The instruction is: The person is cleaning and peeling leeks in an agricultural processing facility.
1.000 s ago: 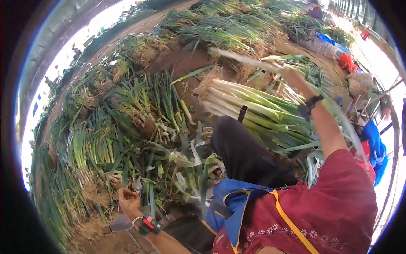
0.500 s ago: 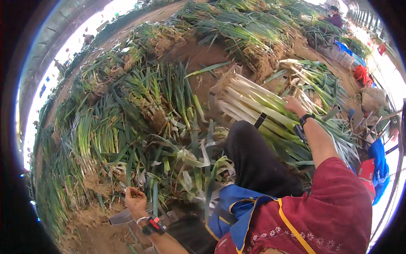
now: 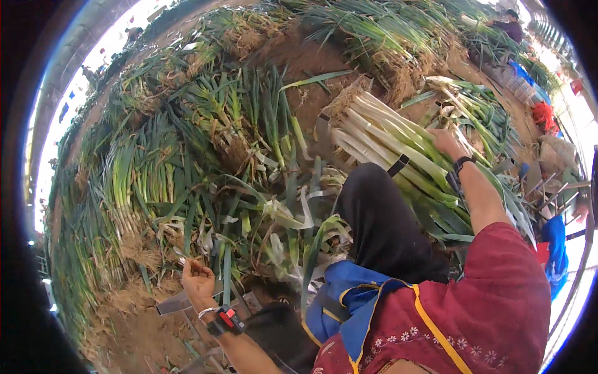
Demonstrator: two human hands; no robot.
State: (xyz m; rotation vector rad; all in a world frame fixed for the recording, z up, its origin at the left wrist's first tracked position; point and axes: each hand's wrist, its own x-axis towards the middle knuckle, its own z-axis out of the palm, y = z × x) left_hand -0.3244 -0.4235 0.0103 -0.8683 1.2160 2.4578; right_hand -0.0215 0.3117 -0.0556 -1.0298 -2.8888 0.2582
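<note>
A bundle of leeks [image 3: 408, 140] with pale stems and a rooty end lies to the right of my bent knee. A dark band [image 3: 398, 164] crosses the stems. My right hand [image 3: 447, 144] grips the far side of this bundle, its fingers partly hidden behind the stems. At lower left, my left hand [image 3: 198, 279] is closed, fingers curled together. A small whitish piece [image 3: 179, 254] shows at its fingertips, too small to name. Loose leek leaves and peeled skins [image 3: 280, 218] lie between my hands.
Piles of unbundled leeks [image 3: 146, 181] spread along the left, with more leeks [image 3: 386, 43] at the back. Other pale-stemmed leeks [image 3: 473, 112] lie beyond the bundle. A red net [image 3: 544, 117] and blue cloth [image 3: 554, 249] are at right. Another person [image 3: 512, 28] is far off.
The whole view has shifted slightly. My right hand stays on the leek bundle, and my left hand remains closed at lower left with the small whitish piece.
</note>
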